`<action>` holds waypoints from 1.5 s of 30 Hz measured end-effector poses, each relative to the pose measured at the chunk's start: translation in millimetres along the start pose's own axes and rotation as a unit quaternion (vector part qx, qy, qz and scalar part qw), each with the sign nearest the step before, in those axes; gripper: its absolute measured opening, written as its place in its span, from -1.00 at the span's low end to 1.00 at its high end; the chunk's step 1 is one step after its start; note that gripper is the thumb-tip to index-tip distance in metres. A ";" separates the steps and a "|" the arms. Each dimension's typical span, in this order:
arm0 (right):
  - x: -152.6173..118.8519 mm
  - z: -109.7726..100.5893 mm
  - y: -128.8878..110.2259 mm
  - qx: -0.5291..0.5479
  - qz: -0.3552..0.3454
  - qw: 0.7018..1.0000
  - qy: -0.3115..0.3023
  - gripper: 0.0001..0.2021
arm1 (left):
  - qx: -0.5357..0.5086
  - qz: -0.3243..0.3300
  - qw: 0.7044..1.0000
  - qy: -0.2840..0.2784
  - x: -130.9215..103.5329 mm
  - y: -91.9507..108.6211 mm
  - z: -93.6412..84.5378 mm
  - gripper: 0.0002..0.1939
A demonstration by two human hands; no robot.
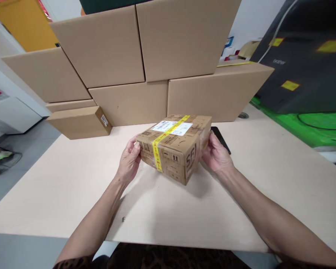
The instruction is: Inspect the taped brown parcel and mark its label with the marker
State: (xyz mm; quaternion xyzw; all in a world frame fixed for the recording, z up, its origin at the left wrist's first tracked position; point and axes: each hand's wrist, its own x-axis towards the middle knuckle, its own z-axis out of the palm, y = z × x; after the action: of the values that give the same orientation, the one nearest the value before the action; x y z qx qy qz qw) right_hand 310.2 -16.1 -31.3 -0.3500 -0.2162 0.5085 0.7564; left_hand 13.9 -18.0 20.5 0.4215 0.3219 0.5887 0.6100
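Between both hands is a brown cardboard box (179,149), tilted and held a little above the table (168,220), where its shadow falls. Yellow tape runs over its top and down one side, and a white label (172,127) is on top beneath the tape. My left hand (129,158) grips the left corner, thumb on the near side. At the right end, my right hand (217,154) holds the box with its fingers partly hidden behind and under it. A black flat object, perhaps a phone (221,140), lies just behind my right hand.
Large plain cardboard boxes (184,41) are stacked along the table's back. A smaller carton (81,123) lies at the back left. On the right stand a dark covered machine (305,63) and a green surface (299,123). Part of a person's foot (2,154) shows at far left.
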 end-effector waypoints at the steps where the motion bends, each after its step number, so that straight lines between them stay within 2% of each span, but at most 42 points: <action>1: -1.0 0.7 2.4 0.003 0.000 1.000 -0.003 -0.81 | -0.003 0.013 1.000 0.009 1.0 0.1 -0.6 -0.54; 4: -5.0 3.0 5.0 0.007 -0.005 1.000 -0.009 -0.82 | 0.001 0.028 0.999 0.022 3.8 1.1 -2.3 -0.55; 7: -7.6 4.6 1.4 0.008 -0.014 1.000 -0.008 -0.85 | 0.031 0.015 0.999 0.024 5.1 2.0 -3.6 -0.54; 10: -8.8 5.7 -4.1 0.000 -0.019 1.000 -0.014 -0.84 | 0.067 -0.027 0.997 0.028 4.6 1.7 -4.2 -0.48; 14: -11.8 9.9 -9.7 -0.008 -0.025 0.999 -0.039 -0.89 | 0.052 -0.113 0.992 0.004 2.3 -1.7 -2.9 -0.24; 17: -16.1 15.8 -15.3 0.006 -0.033 0.999 -0.027 -0.91 | 0.034 -0.135 0.990 0.009 0.4 -6.0 -0.8 -0.30; 20: -23.3 22.0 -24.1 0.009 -0.029 0.999 -0.012 -0.84 | 0.003 -0.115 0.992 0.050 -0.6 -10.5 -0.3 -0.34; 24: -38.8 29.2 -30.7 -0.045 -0.019 0.998 -0.041 -0.72 | -0.038 -0.056 0.994 0.080 -0.4 -13.0 -4.1 -0.44; 30: -56.1 35.3 -16.0 -0.093 -0.021 0.994 -0.051 -0.51 | -0.030 0.080 0.992 0.089 -0.6 -2.3 -2.8 -0.47; 33: -55.7 35.0 -11.2 -0.099 0.062 0.989 -0.094 -0.43 | -0.009 0.138 0.986 0.093 -0.7 5.7 0.3 -0.50; 35: -53.3 33.7 -10.6 -0.093 0.118 0.984 -0.096 -0.46 | 0.002 0.157 0.984 0.088 -1.1 9.1 1.6 -0.48; 37: -50.3 31.7 -10.8 -0.082 0.140 0.984 -0.078 -0.47 | 0.004 0.159 0.984 0.078 -1.7 10.2 2.7 -0.43; 39: -47.0 28.9 -11.4 -0.069 0.133 0.986 -0.066 -0.43 | -0.002 0.137 0.988 0.075 -1.7 9.2 3.8 -0.41; 42: -41.2 24.3 -12.9 -0.056 0.096 0.992 -0.061 -0.41 | 0.001 0.078 0.995 0.057 0.5 4.5 3.3 -0.42; 45: -35.3 21.3 -13.4 -0.057 0.061 0.995 -0.059 -0.48 | 0.029 0.030 0.999 0.023 4.7 -3.0 -5.6 -0.41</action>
State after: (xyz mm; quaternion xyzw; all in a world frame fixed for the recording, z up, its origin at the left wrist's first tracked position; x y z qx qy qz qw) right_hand 290.2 -45.2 -6.1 -0.3746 -0.2678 0.5599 0.6888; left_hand 10.7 -12.4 15.8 0.4345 0.3399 0.6065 0.5726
